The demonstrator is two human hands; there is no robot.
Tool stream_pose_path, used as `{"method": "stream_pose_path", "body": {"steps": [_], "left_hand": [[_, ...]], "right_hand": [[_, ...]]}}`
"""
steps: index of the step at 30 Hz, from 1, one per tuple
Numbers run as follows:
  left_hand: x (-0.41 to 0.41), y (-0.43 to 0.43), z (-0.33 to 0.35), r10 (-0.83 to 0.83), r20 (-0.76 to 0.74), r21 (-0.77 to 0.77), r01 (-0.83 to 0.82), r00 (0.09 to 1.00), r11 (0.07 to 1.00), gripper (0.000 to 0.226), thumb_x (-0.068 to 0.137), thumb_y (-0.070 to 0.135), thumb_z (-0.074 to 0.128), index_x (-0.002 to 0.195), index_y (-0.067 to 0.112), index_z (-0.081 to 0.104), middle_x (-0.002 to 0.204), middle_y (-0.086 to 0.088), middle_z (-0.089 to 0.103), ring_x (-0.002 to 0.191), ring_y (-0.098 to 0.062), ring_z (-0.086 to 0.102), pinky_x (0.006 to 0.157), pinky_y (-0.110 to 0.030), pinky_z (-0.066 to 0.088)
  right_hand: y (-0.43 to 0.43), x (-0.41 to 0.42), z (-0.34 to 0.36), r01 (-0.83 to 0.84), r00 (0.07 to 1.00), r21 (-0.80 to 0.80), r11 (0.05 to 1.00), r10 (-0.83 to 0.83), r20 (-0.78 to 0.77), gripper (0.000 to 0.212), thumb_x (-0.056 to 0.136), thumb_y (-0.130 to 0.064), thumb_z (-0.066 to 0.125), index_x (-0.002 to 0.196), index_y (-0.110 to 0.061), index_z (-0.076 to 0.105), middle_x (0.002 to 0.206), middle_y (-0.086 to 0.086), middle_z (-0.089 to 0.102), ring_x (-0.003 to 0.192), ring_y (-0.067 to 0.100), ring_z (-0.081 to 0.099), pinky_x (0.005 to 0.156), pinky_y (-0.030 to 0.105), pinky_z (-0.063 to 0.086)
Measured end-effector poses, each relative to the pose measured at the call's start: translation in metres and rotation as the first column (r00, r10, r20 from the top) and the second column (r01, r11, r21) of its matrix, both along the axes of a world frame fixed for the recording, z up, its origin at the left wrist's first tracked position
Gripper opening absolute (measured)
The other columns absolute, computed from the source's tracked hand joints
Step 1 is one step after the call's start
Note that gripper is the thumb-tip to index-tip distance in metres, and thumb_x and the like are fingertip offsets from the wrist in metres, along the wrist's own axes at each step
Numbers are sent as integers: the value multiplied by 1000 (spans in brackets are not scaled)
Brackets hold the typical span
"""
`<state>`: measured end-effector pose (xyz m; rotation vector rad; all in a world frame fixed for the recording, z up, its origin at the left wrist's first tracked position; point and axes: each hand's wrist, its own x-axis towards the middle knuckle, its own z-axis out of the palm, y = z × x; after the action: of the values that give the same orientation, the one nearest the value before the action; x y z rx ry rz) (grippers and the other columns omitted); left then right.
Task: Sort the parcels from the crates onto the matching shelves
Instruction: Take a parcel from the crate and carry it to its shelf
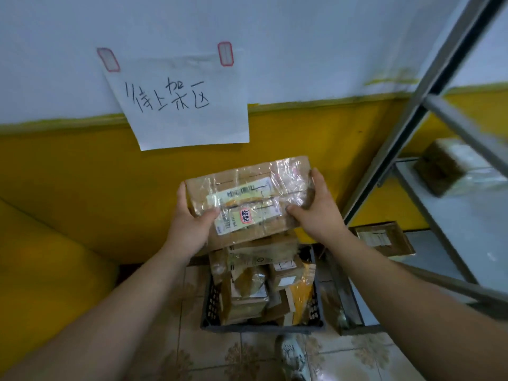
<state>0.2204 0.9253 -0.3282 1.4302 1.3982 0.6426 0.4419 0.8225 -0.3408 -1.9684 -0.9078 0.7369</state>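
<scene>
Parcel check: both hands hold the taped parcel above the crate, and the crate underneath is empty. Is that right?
Not quite. The left hand and right hand do hold the taped parcel above the crate, but the crate is not empty: it is packed with more parcels. The head view shows this.

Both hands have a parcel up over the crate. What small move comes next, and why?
Probably carry the parcel right toward the metal shelves: the left hand and right hand grip its ends, it is held above the crate, label up.
</scene>
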Motion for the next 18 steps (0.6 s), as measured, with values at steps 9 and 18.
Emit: {"method": "stream_pose_path", "body": {"steps": [9, 18], "left_hand": [[-42, -68, 57, -94, 164, 104, 78, 982, 991, 74, 93, 20, 64, 149, 33, 18, 140, -7, 47, 86, -9, 55, 57, -20, 44], [-42, -122, 99, -173, 240, 183, 131, 955, 974, 51, 88, 31, 69, 117, 23, 28, 119, -6, 47, 95, -21, 57, 75, -43, 55]], "right_hand": [[-110, -66, 92, 226, 947, 147, 963, -252, 197, 85, 90, -29, 71, 157, -18, 20, 157, -1, 26, 137, 13, 34, 105, 24, 29], [-205, -106, 151, 293, 900, 323, 900, -374, 225, 87, 90, -27, 71, 157, -37, 16, 151, -6, 33, 127, 9, 39, 105, 32, 39]]}}
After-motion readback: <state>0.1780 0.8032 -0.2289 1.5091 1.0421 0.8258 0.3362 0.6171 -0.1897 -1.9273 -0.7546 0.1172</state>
